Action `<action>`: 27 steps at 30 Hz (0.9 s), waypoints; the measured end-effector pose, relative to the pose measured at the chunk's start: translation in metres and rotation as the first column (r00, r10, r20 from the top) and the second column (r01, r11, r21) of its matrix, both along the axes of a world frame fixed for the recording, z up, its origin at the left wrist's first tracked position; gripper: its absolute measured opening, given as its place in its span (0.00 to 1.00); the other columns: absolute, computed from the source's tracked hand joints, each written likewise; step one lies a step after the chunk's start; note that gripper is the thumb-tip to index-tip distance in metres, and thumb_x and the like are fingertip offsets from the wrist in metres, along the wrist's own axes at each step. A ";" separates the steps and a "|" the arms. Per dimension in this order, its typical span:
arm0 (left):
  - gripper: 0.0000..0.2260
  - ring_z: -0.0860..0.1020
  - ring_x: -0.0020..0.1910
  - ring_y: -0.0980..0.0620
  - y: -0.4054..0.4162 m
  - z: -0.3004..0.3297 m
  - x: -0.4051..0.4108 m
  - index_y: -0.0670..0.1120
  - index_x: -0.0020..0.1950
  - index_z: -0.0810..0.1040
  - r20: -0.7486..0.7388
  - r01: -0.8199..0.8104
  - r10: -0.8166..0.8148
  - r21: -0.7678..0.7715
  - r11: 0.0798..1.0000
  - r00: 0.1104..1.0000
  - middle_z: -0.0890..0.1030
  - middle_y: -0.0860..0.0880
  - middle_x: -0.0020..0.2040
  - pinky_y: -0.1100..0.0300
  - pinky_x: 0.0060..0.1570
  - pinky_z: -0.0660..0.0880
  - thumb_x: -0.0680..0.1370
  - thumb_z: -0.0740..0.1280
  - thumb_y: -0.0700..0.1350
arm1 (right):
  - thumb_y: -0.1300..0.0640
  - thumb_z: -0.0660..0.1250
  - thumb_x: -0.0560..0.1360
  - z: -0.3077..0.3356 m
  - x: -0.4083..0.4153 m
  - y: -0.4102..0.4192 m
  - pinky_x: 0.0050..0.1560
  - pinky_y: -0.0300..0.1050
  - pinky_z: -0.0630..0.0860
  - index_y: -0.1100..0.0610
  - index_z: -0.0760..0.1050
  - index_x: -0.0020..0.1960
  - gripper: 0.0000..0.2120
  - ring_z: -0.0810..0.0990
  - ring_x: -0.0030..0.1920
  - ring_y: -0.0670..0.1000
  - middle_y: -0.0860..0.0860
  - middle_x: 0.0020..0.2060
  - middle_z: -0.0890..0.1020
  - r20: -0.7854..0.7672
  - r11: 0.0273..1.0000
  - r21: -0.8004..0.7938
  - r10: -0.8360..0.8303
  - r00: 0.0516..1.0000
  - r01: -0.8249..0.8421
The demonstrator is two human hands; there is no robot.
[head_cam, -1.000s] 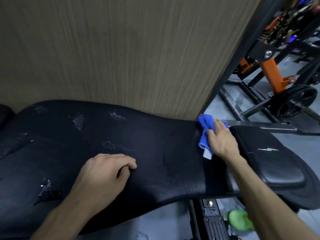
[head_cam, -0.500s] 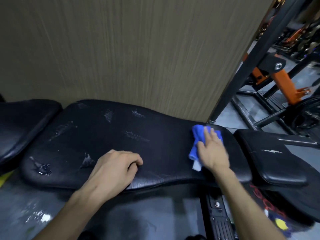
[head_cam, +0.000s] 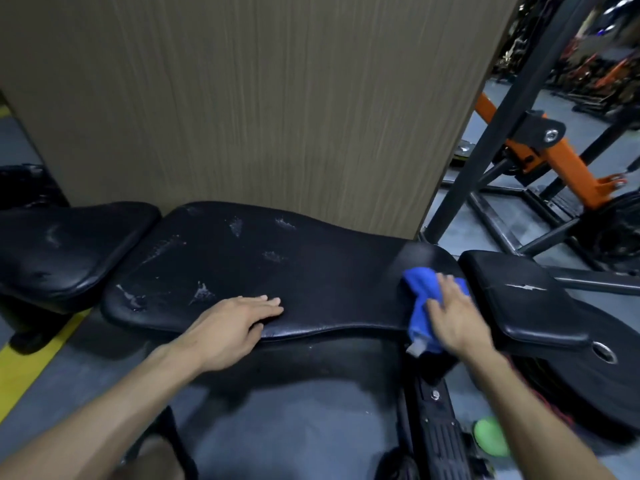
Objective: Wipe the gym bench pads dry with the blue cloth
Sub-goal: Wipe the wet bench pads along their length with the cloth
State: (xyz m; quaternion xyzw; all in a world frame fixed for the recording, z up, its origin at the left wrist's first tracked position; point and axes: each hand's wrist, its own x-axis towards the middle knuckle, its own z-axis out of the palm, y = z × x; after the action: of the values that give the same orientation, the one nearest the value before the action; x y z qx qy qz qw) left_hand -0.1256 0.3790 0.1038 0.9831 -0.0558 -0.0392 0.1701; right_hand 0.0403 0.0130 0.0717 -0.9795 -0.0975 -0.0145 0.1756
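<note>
The right hand [head_cam: 453,317] lies flat, fingers straight and close together, pressing the cloth [head_cam: 420,303] onto the right end of the long pad [head_cam: 311,271], right of centre in the frame. The left hand [head_cam: 230,323], fingers straight and together, rests flat on the pad's near edge at centre. Wet streaks [head_cam: 201,292] show across the pad's left half. The cloth's lower part hangs over the near edge; being pressed rather than gripped, it could likely slide off there. A bunched cloth may also smear the streaks or miss them.
</note>
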 end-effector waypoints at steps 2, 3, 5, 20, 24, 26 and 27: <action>0.23 0.59 0.79 0.61 0.002 -0.007 0.003 0.57 0.79 0.65 0.016 0.037 -0.038 0.045 0.998 0.999 0.62 0.62 0.79 0.64 0.77 0.51 0.83 0.57 0.45 | 0.45 0.48 0.76 0.003 0.024 -0.013 0.78 0.53 0.50 0.62 0.52 0.80 0.37 0.51 0.80 0.56 0.61 0.79 0.56 -0.092 0.987 -0.014 -0.159 0.983 0.158; 0.23 0.59 0.79 0.61 0.005 -0.011 0.004 0.57 0.79 0.65 0.029 0.056 -0.058 0.057 0.997 0.998 0.62 0.62 0.79 0.64 0.76 0.50 0.83 0.56 0.46 | 0.47 0.51 0.79 0.003 0.029 -0.005 0.78 0.53 0.49 0.61 0.51 0.80 0.34 0.50 0.80 0.57 0.62 0.79 0.55 -0.096 0.979 -0.019 -0.202 0.975 0.202; 0.23 0.61 0.78 0.61 0.015 -0.017 0.006 0.58 0.78 0.67 0.063 0.087 -0.090 0.037 0.995 0.994 0.63 0.63 0.78 0.64 0.76 0.50 0.82 0.53 0.51 | 0.49 0.52 0.83 0.002 0.021 0.038 0.78 0.52 0.48 0.62 0.50 0.80 0.31 0.49 0.80 0.58 0.62 0.79 0.54 -0.050 0.987 -0.026 -0.159 0.986 0.158; 0.14 0.83 0.55 0.62 0.044 -0.035 0.040 0.56 0.51 0.87 0.261 0.234 -0.192 -0.139 0.962 0.946 0.85 0.62 0.57 0.61 0.58 0.67 0.69 0.70 0.42 | 0.47 0.52 0.79 0.005 0.108 0.252 0.72 0.48 0.60 0.58 0.63 0.77 0.29 0.64 0.75 0.57 0.58 0.75 0.68 0.045 0.990 0.055 0.126 0.991 -0.128; 0.16 0.81 0.59 0.64 0.051 -0.036 0.036 0.56 0.52 0.86 0.223 0.238 -0.195 -0.187 0.953 0.955 0.84 0.62 0.59 0.61 0.61 0.65 0.70 0.67 0.42 | 0.49 0.56 0.83 -0.002 0.056 0.250 0.73 0.37 0.56 0.48 0.61 0.79 0.25 0.58 0.78 0.42 0.42 0.77 0.64 0.074 0.896 0.155 0.409 0.910 -0.416; 0.15 0.80 0.60 0.65 0.051 -0.038 0.035 0.56 0.52 0.85 0.230 0.230 -0.185 -0.187 0.955 0.955 0.84 0.62 0.59 0.61 0.63 0.64 0.70 0.67 0.41 | 0.47 0.54 0.82 0.001 0.078 0.228 0.71 0.41 0.61 0.48 0.64 0.77 0.24 0.66 0.75 0.49 0.46 0.75 0.69 0.049 0.941 0.148 0.300 0.953 -0.304; 0.15 0.80 0.60 0.65 0.050 -0.038 0.034 0.56 0.52 0.85 0.236 0.229 -0.181 -0.192 0.954 0.955 0.84 0.62 0.59 0.60 0.63 0.65 0.70 0.68 0.41 | 0.46 0.53 0.81 0.004 0.100 0.224 0.69 0.46 0.64 0.49 0.66 0.75 0.24 0.69 0.73 0.54 0.50 0.73 0.72 0.018 0.972 0.135 0.189 0.982 -0.190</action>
State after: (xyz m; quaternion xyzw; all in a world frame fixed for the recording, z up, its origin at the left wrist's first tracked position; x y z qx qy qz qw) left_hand -0.0917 0.4295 0.0658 0.9457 -0.1802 0.0562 0.2646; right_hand 0.1403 0.2372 0.0760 -0.9515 -0.1898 -0.0069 0.2422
